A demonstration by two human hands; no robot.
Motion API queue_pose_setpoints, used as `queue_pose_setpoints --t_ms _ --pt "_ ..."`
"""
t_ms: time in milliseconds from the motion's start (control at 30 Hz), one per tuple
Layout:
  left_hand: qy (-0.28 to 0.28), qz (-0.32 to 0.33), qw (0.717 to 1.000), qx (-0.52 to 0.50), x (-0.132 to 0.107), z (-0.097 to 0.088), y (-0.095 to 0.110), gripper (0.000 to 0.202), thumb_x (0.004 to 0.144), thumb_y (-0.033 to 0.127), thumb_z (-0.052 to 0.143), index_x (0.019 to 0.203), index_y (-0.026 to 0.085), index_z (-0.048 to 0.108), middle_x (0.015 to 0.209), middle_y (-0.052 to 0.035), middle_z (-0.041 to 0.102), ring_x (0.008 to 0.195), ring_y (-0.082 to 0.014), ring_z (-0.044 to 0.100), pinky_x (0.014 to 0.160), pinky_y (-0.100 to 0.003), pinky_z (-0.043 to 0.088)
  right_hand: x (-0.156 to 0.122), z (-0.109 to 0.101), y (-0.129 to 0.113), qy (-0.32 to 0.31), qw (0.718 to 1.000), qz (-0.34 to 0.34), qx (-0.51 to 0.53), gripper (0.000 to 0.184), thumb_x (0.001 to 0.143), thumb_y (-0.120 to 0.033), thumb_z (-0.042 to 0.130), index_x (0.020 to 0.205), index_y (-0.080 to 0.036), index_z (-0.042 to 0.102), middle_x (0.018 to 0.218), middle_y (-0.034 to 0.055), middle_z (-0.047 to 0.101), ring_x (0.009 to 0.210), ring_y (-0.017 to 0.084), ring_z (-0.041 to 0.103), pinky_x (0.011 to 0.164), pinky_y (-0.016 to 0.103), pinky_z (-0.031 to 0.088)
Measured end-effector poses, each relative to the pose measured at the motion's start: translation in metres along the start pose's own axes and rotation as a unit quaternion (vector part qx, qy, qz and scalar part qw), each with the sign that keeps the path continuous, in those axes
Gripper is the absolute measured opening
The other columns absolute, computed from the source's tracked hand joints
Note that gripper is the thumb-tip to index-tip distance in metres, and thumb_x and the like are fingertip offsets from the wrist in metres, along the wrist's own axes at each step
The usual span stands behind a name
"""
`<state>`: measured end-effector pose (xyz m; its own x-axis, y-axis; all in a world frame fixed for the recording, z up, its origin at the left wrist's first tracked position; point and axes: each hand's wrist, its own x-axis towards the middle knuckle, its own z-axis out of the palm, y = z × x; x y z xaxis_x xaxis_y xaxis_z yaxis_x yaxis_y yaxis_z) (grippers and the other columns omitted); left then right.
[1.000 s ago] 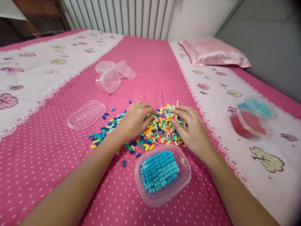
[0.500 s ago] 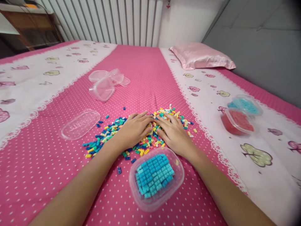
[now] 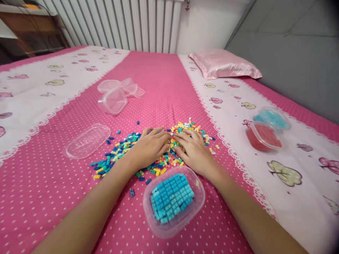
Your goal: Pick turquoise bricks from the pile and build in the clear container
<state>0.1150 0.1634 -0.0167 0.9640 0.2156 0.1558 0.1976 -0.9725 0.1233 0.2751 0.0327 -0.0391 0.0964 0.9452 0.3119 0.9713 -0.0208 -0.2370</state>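
A spread pile of small coloured building bricks (image 3: 161, 163) lies on the pink dotted bedspread, in blue, green, yellow, white and coral. My left hand (image 3: 152, 146) rests palm down over the pile's left-centre part with fingers spread. Facing it, my right hand (image 3: 193, 150) lies flat over the right part, its fingers apart. The fingertips of both hands nearly meet at the middle. What is under the palms is hidden. Just in front of the pile, between my forearms, sits a clear plastic box (image 3: 173, 231) holding blue bricks (image 3: 172, 197) in tight rows.
At right, a clear box of red bricks (image 3: 265, 135) touches a box of light-blue bricks (image 3: 271, 117). A clear lid (image 3: 87, 141) lies left of the pile. Several clear containers (image 3: 115, 100) are farther back. A pink pillow (image 3: 225, 63) lies near the wall.
The whole view has shifted slightly, so everything sits a little farther left in it. Both hands stay flat on the bricks with almost no movement.
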Motion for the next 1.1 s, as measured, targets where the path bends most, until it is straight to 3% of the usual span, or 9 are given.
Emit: queue_pose_setpoints --t_ms 300,500,667,767,867,1000,1100 --pt "0.011 0.0 1.0 -0.011 0.001 0.002 -0.001 0.033 0.105 0.034 0.043 0.122 0.015 0.062 0.123 -0.0109 0.062 0.118 -0.0263 0.055 0.105 -0.046 0.038 -0.002 0.003 0.002 0.023 0.999 -0.013 0.025 0.04 0.1 -0.033 0.051 0.13 -0.012 0.067 0.139 0.0109 0.065 0.134 0.036 0.045 0.115 0.057 0.031" --pt "0.019 -0.002 0.999 -0.027 0.001 0.001 -0.002 0.033 0.104 0.036 0.045 0.121 0.014 0.064 0.12 -0.0103 0.061 0.118 -0.0247 0.055 0.105 -0.043 0.039 0.003 -0.004 0.0 0.103 0.991 -0.005 0.081 0.033 0.094 -0.026 0.059 0.122 -0.013 0.071 0.13 0.0127 0.068 0.129 0.032 0.051 0.114 0.052 0.035" --pt "0.019 -0.009 1.0 -0.021 0.001 0.002 -0.003 0.038 0.104 0.037 0.045 0.128 0.014 0.062 0.119 -0.0113 0.061 0.114 -0.0255 0.055 0.104 -0.044 0.04 0.002 -0.019 -0.004 0.183 0.968 0.036 0.166 0.014 0.091 -0.023 0.062 0.097 -0.019 0.074 0.103 0.0067 0.077 0.099 0.023 0.069 0.094 0.041 0.051" --pt "0.019 -0.016 1.0 -0.008 0.0 0.002 -0.003 0.041 0.104 0.039 0.044 0.133 0.016 0.062 0.118 -0.0117 0.061 0.115 -0.0273 0.054 0.104 -0.046 0.039 -0.001 -0.026 -0.007 0.202 0.952 0.064 0.219 0.003 0.085 -0.023 0.07 0.083 -0.021 0.07 0.085 0.0013 0.076 0.079 0.018 0.07 0.077 0.033 0.054" --pt "0.019 -0.024 1.0 0.005 0.0 0.002 -0.002 0.042 0.104 0.041 0.043 0.131 0.016 0.064 0.115 -0.012 0.061 0.113 -0.0289 0.052 0.103 -0.047 0.04 -0.002 -0.03 -0.009 0.189 0.943 0.072 0.264 0.006 0.084 -0.024 0.071 0.081 -0.021 0.068 0.079 -0.0011 0.074 0.072 0.015 0.068 0.07 0.029 0.054" --pt "0.025 -0.035 0.999 0.021 -0.001 0.003 -0.002 0.042 0.104 0.042 0.043 0.127 0.014 0.066 0.113 -0.0126 0.062 0.112 -0.0298 0.051 0.102 -0.048 0.04 -0.005 -0.043 -0.016 0.12 0.943 0.044 0.306 0.011 0.09 -0.023 0.068 0.099 -0.024 0.073 0.094 -0.0017 0.078 0.085 0.013 0.072 0.076 0.026 0.055" --pt "0.03 -0.044 0.998 0.03 -0.002 0.004 -0.002 0.043 0.104 0.042 0.042 0.127 0.014 0.065 0.115 -0.0133 0.062 0.113 -0.0306 0.05 0.102 -0.049 0.04 -0.009 -0.057 -0.024 0.065 0.945 0.026 0.319 0.013 0.093 -0.021 0.065 0.092 -0.027 0.077 0.093 -0.0048 0.079 0.084 0.011 0.071 0.074 0.023 0.053"
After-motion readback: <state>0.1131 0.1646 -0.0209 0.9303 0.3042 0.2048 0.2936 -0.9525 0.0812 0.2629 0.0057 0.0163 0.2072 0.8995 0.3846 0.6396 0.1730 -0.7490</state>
